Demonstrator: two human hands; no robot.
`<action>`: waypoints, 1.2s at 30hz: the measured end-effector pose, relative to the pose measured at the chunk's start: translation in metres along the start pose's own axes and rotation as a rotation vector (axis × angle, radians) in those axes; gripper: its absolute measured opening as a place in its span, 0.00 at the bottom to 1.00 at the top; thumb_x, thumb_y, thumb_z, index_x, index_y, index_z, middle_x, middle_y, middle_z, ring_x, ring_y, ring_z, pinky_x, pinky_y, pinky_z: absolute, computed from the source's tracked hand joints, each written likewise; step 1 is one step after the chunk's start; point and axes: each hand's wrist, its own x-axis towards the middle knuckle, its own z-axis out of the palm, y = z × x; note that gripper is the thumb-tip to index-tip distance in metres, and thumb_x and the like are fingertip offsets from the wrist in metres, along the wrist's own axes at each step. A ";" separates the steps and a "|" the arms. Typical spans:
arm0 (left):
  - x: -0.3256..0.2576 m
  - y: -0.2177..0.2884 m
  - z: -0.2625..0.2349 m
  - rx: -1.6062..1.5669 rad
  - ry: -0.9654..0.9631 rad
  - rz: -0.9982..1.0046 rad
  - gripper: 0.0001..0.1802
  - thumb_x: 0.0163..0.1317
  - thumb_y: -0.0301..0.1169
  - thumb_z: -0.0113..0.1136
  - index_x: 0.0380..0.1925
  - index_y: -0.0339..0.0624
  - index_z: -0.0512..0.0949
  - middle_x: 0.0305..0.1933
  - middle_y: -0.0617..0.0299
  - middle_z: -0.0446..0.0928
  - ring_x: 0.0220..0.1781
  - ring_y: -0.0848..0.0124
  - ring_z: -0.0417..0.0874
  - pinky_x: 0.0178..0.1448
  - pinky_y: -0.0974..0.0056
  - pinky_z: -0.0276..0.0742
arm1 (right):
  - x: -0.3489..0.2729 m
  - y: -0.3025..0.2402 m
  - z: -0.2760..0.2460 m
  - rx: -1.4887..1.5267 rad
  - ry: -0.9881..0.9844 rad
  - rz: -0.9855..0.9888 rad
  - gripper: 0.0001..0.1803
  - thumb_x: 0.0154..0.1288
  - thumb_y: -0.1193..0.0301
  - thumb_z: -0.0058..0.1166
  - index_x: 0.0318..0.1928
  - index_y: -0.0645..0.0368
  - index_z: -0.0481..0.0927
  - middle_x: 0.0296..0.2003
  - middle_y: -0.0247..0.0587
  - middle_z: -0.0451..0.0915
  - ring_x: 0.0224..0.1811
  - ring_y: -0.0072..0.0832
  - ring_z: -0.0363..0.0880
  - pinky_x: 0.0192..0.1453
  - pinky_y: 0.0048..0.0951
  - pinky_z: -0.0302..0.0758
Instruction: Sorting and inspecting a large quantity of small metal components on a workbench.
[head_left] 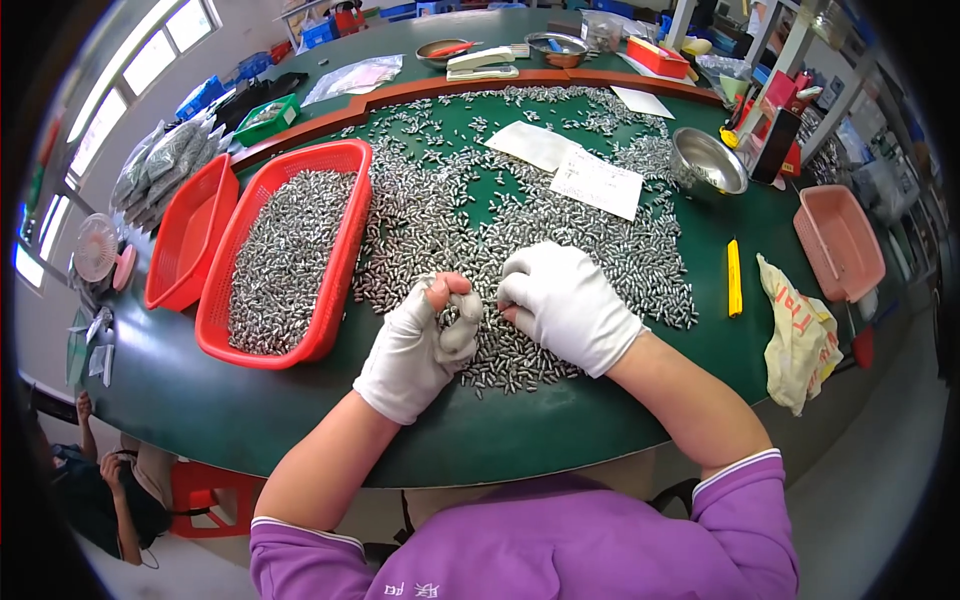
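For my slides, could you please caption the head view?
White-gloved left hand and right hand over silvery pieces on a green table.

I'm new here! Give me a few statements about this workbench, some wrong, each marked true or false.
1. Both the left hand and the right hand wear white gloves. True.
2. Something yellow lies between the hands. False: the slim yellow tool lies right of both hands.
3. The red basket holding small metal pieces stands left of the left hand. True.
4. A black rag lies beside the yellow tool. False: the cloth beside it is cream with red markings.
5. The nearest metal bowl sits right of the white papers. True.
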 end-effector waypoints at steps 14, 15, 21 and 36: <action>-0.008 -0.002 0.014 0.185 -0.123 -0.186 0.11 0.66 0.39 0.57 0.38 0.47 0.68 0.28 0.69 0.69 0.21 0.83 0.61 0.24 0.76 0.54 | -0.006 -0.012 -0.002 0.723 0.148 0.183 0.07 0.58 0.75 0.62 0.37 0.58 0.80 0.40 0.39 0.77 0.44 0.31 0.77 0.51 0.30 0.74; -0.009 -0.001 0.016 0.192 -0.093 -0.185 0.12 0.66 0.39 0.57 0.39 0.47 0.68 0.27 0.69 0.68 0.21 0.83 0.61 0.24 0.77 0.53 | -0.006 -0.012 -0.002 0.721 0.149 0.184 0.07 0.58 0.75 0.62 0.37 0.58 0.80 0.40 0.39 0.77 0.44 0.31 0.77 0.51 0.30 0.74; -0.007 -0.003 0.012 0.240 -0.104 -0.171 0.14 0.65 0.40 0.58 0.41 0.46 0.68 0.28 0.68 0.68 0.21 0.82 0.60 0.24 0.77 0.53 | -0.004 -0.012 -0.004 0.574 0.244 -0.027 0.08 0.55 0.76 0.63 0.38 0.57 0.82 0.36 0.39 0.79 0.41 0.33 0.78 0.45 0.30 0.76; -0.008 -0.005 0.012 0.292 -0.063 -0.099 0.14 0.66 0.42 0.57 0.40 0.46 0.68 0.28 0.67 0.70 0.21 0.81 0.62 0.24 0.75 0.55 | 0.000 -0.012 -0.010 0.366 0.346 -0.128 0.09 0.48 0.74 0.64 0.33 0.56 0.81 0.33 0.38 0.80 0.35 0.38 0.79 0.38 0.36 0.77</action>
